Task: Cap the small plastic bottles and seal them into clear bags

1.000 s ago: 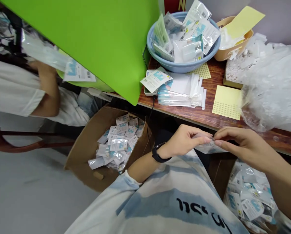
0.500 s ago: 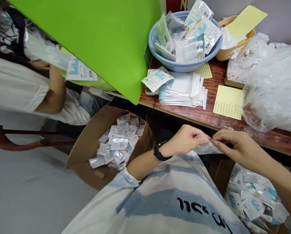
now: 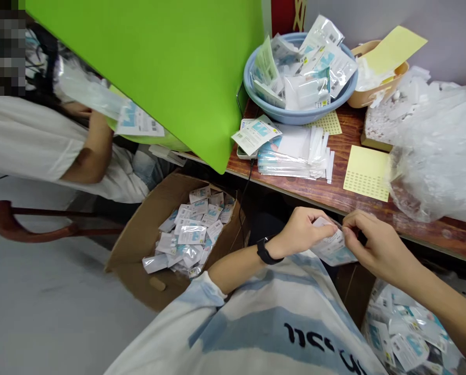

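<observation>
Fingers of my left hand [image 3: 301, 230] pinch a flat printed packet [image 3: 336, 249] near its upper left, thumb on top, holding it tilted. At its upper right edge my right hand [image 3: 375, 245] bends thumb and forefinger close together; from where I sit, I cannot tell whether they grip it. Just beyond the fingers I have the wooden worktop [image 3: 406, 221], with a yellow sticker sheet [image 3: 367, 174] ahead of the right ones and a blue basin [image 3: 305, 117] of packets farther off. Down to their left I see a cardboard box [image 3: 133, 271] holding more packets.
</observation>
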`<state>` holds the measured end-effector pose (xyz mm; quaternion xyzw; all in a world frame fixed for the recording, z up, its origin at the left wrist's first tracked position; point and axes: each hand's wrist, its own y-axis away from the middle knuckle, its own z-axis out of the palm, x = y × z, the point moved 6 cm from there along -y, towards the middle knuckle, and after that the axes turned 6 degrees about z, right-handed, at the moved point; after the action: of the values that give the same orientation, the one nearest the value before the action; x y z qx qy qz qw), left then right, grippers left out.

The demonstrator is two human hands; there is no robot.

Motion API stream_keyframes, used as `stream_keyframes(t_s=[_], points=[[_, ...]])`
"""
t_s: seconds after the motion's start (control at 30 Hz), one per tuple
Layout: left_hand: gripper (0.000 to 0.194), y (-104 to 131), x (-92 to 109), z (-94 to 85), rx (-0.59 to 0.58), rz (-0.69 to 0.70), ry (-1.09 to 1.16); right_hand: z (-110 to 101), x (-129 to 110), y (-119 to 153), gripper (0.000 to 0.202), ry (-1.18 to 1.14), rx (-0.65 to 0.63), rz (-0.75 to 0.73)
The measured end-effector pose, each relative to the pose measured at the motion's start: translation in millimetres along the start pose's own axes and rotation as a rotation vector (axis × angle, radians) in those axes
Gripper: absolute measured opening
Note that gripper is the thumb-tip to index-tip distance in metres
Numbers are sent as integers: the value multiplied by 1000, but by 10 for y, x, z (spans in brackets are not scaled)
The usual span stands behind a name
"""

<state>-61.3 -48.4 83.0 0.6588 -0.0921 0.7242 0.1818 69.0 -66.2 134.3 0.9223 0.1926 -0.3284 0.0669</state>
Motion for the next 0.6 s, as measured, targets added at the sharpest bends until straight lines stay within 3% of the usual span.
stream_keyframes(t_s=[0.23,0.33,0.4,0.47,0.53,0.6], points=[[36,13,-157,-24,87,-5,-60,105,105,46,17,-35,-13,13],[38,-7,-169,-65,-96,-11,-31,98,143,8,20,-46,17,8],[39,16,-160,-104,-247,-28,-108,100,168,-37,21,-53,10,14],[31,57,-147,-194,-307,-42,-245,96,190,-86,20,-52,13,4],[25,93,-134,-345,-262,-58,-323,41,232,-121,17,-20,92,-9],[26,105,-119,-618,-46,-81,-239,-57,324,-128,19,24,224,18]])
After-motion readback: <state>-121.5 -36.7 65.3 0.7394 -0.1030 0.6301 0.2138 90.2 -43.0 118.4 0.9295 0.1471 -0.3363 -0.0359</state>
